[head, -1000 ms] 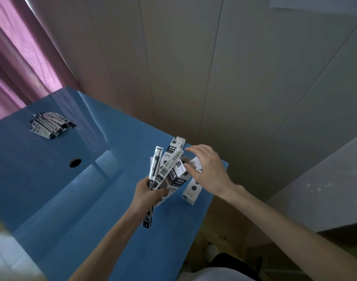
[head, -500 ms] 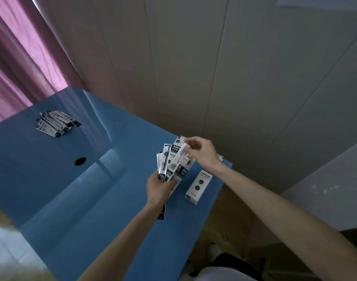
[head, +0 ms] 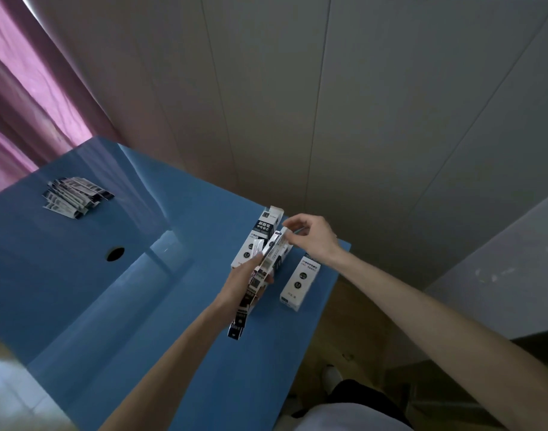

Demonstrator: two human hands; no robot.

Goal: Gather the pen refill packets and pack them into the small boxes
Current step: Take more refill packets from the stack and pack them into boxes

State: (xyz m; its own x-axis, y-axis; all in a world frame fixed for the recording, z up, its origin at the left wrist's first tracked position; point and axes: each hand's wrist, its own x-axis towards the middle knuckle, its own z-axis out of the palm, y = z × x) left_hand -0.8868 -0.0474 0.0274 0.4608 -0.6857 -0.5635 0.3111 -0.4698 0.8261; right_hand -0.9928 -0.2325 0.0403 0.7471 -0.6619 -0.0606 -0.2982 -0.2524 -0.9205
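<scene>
1. A bundle of packets (head: pixel 260 275) sits just below the centre of the frame, fanned upward, with one dark strip trailing down past the wrist.
2. The left hand (head: pixel 243 283) grips the bundle at its lower part, fingers curled round it.
3. The right hand (head: pixel 310 239) reaches in from the right and pinches the top end of one packet between thumb and fingertips.
4. An open box (head: pixel 260 236) lies on the table behind the bundle, its flap raised toward the wall; the bundle overlaps it in the view, and whether they touch cannot be told.
5. A second box (head: pixel 299 283) lies flat to the right of the bundle, near the table's right edge, apart from both hands.
6. A loose pile (head: pixel 75 195) of more packets lies at the upper left of the frame, well apart from the hands.
7. The blue table (head: pixel 126 306) has a round dark hole (head: pixel 115 254) left of centre.
8. A pink curtain (head: pixel 27 88) hangs at the upper left, beside a panelled wall (head: pixel 328 104).
</scene>
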